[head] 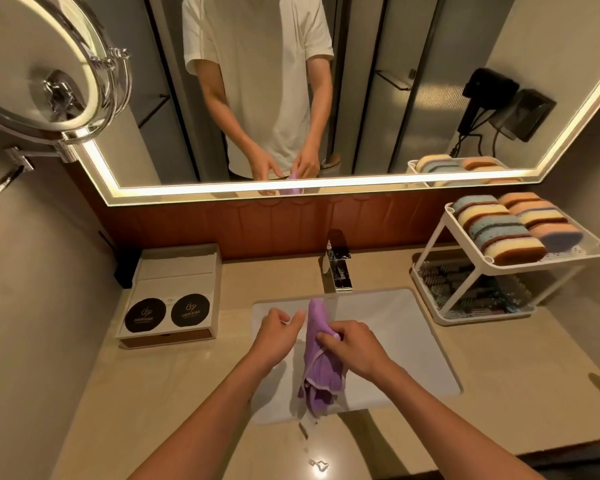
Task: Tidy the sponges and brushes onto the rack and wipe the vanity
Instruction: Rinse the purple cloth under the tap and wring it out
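Right hand (349, 344) grips cloth (321, 368) over sink (395, 323); left hand (278, 332) beside cloth, loosely curled, empty. Sponges (499, 230) on rack (541, 265) right of sink.

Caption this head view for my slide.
Right hand pinches purple cloth over sink, left hand free beside it; sponges on the rack.

Faucet (338, 268) behind sink (395, 327); rack (461, 237) right.
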`<state>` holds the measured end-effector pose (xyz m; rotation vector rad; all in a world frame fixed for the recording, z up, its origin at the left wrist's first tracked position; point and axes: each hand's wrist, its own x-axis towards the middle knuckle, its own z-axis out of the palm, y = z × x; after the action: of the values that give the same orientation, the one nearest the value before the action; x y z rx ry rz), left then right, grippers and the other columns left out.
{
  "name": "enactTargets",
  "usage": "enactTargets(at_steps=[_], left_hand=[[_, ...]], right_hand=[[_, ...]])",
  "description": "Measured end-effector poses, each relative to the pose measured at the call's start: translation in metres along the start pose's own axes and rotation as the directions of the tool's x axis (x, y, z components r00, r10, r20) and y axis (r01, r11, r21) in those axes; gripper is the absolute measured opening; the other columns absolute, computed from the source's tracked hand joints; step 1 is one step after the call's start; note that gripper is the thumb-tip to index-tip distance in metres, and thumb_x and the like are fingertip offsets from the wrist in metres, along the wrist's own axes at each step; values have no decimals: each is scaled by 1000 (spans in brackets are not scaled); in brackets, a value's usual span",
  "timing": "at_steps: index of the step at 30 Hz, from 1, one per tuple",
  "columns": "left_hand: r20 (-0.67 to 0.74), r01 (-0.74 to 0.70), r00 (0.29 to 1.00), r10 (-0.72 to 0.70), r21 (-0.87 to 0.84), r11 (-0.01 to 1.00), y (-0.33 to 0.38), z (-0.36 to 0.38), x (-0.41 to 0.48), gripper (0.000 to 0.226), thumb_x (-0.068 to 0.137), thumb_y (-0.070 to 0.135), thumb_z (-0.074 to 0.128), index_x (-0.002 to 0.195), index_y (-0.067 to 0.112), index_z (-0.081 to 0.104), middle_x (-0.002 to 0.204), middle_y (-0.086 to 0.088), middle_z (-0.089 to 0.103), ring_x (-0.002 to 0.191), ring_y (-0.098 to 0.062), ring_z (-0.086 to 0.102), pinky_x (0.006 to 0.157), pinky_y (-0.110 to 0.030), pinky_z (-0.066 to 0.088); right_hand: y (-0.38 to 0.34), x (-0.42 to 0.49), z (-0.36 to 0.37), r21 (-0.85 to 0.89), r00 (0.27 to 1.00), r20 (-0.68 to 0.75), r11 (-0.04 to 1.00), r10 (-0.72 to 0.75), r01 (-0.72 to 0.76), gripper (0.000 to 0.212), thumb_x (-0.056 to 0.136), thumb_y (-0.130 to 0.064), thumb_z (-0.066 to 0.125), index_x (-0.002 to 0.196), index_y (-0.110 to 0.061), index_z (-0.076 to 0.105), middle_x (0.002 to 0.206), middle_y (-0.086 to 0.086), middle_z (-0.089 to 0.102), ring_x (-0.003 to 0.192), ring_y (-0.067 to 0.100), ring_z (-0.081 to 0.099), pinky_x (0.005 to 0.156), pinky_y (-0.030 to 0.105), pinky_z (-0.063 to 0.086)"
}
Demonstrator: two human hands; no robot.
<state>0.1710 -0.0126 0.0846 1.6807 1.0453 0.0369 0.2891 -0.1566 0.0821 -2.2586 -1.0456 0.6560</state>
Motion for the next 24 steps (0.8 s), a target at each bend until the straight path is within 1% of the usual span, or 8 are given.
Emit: enactTargets(at_steps=[3,5,9,11,14,16,20,24], left_hand=[[301,98,954,-20,-247,964,17,6,-18,49,100,66,38,121,27,57,120,-1,65,105,-20,67,88,-38,56],[344,44,936,74,-324,945,20,12,-18,49,100,65,41,119,25,63,114,3,72,104,-15,70,86,-32,57],[291,-4,948,129,-393,919,13,13,-8,46,95,52,65,122,15,61,112,-9,74,98,-17,75,80,-32,60],[273,-37,951,143,-359,933,11,7,-2,28,100,32,63,120,13,63,109,-11,75,96,-19,75,77,-32,60],[325,13,938,121,-382,924,5,0,6,26,99,12,52,123,11,64,108,-14,76,99,-30,74,88,-42,59],[337,36,936,100,-376,926,6,-5,7,31,94,5,47,119,10,66,104,-15,77,93,-31,74,85,-42,57],[283,-4,953,109,-348,938,14,-17,11,32,82,11,51,107,8,70,89,-12,73,75,-24,64,73,-35,49],[264,-93,954,145,-199,976,24,-23,19,41,67,27,52,97,32,79,84,-18,72,72,-29,53,63,-41,38]], right_hand=[[-10,-2,-1,160,999,-31,987,23,-18,30,98,-38,58,74,-23,67,72,1,69,70,19,65,66,41,54],[-21,-8,-3,371,999,40,928,17,-30,21,101,-36,58,93,-27,75,86,-1,75,82,15,72,74,36,59],[-44,-19,-5,801,978,210,573,7,-176,30,105,-20,48,124,-18,71,117,23,71,104,29,72,97,47,56],[-45,-18,-6,870,960,280,419,14,-260,37,98,-11,48,131,-13,66,129,30,63,112,35,67,106,50,51],[-33,-14,-6,912,937,347,216,46,-349,52,92,-1,46,142,-11,53,135,26,63,120,45,64,106,52,51],[-26,-13,-6,904,935,341,239,98,-355,49,93,0,45,140,-11,54,130,22,67,118,46,65,105,51,52],[-11,-10,-13,814,941,76,524,329,-249,36,97,-5,56,133,-8,61,104,13,74,90,28,70,83,34,59],[5,-11,-22,775,924,-98,612,368,-161,38,102,-18,59,140,-20,58,135,3,63,119,18,63,95,32,56]])
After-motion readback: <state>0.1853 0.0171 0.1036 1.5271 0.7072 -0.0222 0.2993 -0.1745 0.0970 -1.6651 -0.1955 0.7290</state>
